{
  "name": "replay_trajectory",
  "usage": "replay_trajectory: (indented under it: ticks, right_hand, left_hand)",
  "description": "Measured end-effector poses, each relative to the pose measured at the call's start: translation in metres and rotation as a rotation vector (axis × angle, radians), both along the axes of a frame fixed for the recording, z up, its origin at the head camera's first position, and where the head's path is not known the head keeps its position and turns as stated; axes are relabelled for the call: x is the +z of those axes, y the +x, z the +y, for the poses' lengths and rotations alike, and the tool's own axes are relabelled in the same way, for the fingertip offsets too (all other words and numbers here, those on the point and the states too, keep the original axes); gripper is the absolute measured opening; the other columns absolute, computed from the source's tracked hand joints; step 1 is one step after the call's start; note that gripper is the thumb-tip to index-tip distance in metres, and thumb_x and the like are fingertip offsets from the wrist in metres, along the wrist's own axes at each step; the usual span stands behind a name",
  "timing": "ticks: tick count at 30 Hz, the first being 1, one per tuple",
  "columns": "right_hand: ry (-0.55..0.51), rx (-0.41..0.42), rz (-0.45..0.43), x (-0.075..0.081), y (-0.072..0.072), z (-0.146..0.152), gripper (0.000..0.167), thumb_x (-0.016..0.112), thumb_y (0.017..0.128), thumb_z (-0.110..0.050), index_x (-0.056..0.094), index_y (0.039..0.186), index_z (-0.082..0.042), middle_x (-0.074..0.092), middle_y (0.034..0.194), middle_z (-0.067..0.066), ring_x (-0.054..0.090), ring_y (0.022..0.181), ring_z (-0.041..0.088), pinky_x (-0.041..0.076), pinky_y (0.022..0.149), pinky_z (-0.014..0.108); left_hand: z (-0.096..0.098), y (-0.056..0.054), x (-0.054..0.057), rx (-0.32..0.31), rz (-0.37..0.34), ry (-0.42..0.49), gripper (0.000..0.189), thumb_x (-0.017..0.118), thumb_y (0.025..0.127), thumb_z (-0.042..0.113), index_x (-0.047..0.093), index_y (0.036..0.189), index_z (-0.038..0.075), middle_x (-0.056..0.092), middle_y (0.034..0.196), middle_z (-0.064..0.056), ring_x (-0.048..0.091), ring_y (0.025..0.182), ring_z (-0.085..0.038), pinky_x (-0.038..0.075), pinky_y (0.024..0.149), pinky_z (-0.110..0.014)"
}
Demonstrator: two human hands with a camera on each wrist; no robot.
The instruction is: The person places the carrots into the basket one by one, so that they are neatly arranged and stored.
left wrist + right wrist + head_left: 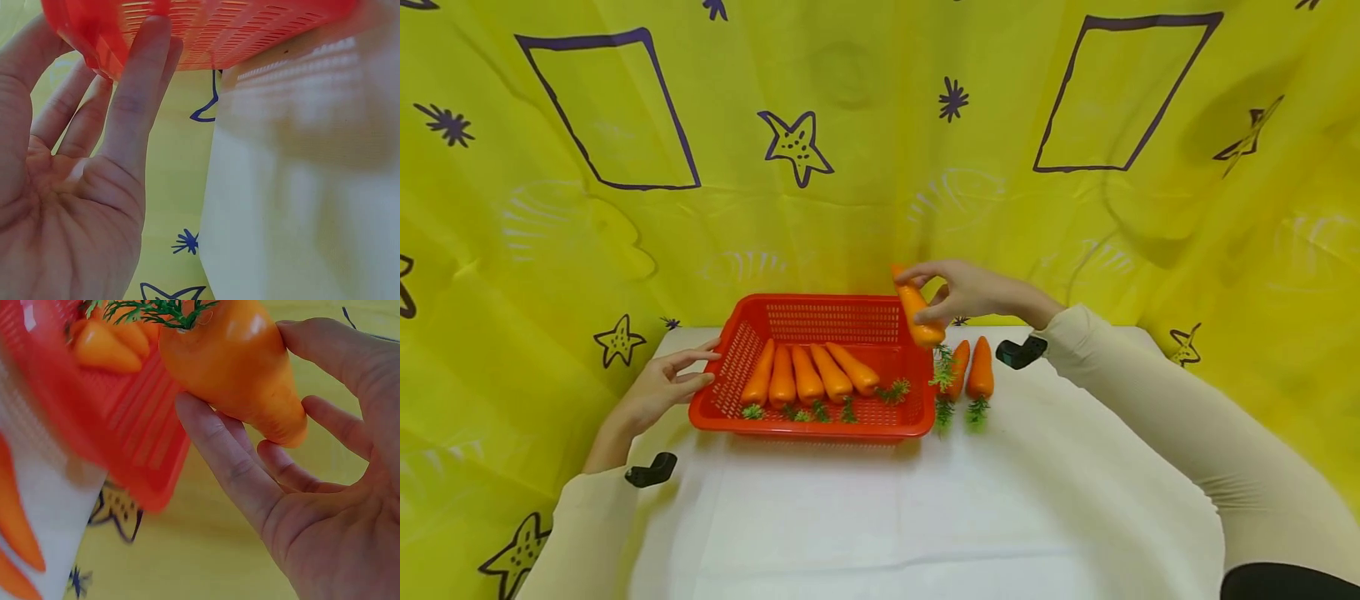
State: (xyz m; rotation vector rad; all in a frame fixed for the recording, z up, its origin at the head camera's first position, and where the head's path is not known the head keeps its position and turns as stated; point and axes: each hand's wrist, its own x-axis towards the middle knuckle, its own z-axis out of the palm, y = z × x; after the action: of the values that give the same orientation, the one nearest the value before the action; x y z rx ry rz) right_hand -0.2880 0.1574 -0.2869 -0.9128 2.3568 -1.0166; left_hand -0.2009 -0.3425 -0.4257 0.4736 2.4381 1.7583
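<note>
My right hand [964,290] pinches an orange toy carrot [917,313] between thumb and fingers over the right end of a red plastic basket [814,427]. In the right wrist view the held carrot [240,362] shows its green leafy top, and its tapered tip points down between the fingers. The fingers of my left hand [658,387] are extended against the basket's left side; the left wrist view shows them touching the red wall [206,28]. Several carrots [808,379] lie side by side inside the basket, leafy ends towards the front.
Two more carrots [981,371] lie on the white tabletop [880,517] just right of the basket, leaves towards the front. A yellow patterned curtain [865,208] hangs behind the table and along its sides.
</note>
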Motion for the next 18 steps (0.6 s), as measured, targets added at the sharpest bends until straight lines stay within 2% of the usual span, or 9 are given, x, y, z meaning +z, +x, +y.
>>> replay_trajectory:
  ticks: [5,11,15,18]
  right_hand:
    - [-0.039,0.043,-0.018,-0.008,-0.007,-0.033,0.064,0.076,0.095,-0.019,0.049,0.153,-0.017,0.046,0.144,0.015,0.071,0.084,0.029,0.061,0.076,0.045]
    - [-0.073,0.043,-0.08,-0.022,-0.013,-0.069,0.063,0.076,0.095,-0.019,0.051,0.152,-0.019,0.046,0.147,0.015,0.069,0.081,0.028,0.06,0.084,0.048]
    - [-0.082,0.054,-0.083,-0.031,-0.016,-0.09,0.063,0.077,0.094,-0.022,0.051,0.152,-0.02,0.045,0.15,0.017,0.068,0.093,0.026,0.06,0.083,0.048]
    - [-0.104,0.058,-0.106,-0.039,-0.019,-0.106,0.064,0.077,0.094,-0.024,0.051,0.152,-0.021,0.045,0.152,0.017,0.062,0.115,0.025,0.061,0.083,0.045]
  left_hand:
    - [0.001,0.0,0.0,-0.002,-0.001,0.008,0.039,0.065,0.101,0.007,0.056,0.136,-0.009,0.031,0.165,-0.018,0.064,0.115,0.0,0.06,0.084,-0.028]
    - [0.0,-0.002,-0.003,0.005,-0.023,0.005,0.041,0.065,0.102,0.009,0.056,0.137,-0.008,0.03,0.165,-0.017,0.064,0.115,0.0,0.06,0.083,-0.03]
    - [0.0,-0.001,-0.003,0.008,-0.028,0.001,0.041,0.065,0.102,0.01,0.056,0.138,-0.007,0.029,0.166,-0.016,0.063,0.115,0.001,0.061,0.082,-0.031]
    - [0.0,0.0,-0.002,0.009,-0.027,0.006,0.041,0.065,0.102,0.01,0.056,0.138,-0.007,0.029,0.166,-0.015,0.063,0.115,0.001,0.061,0.083,-0.03]
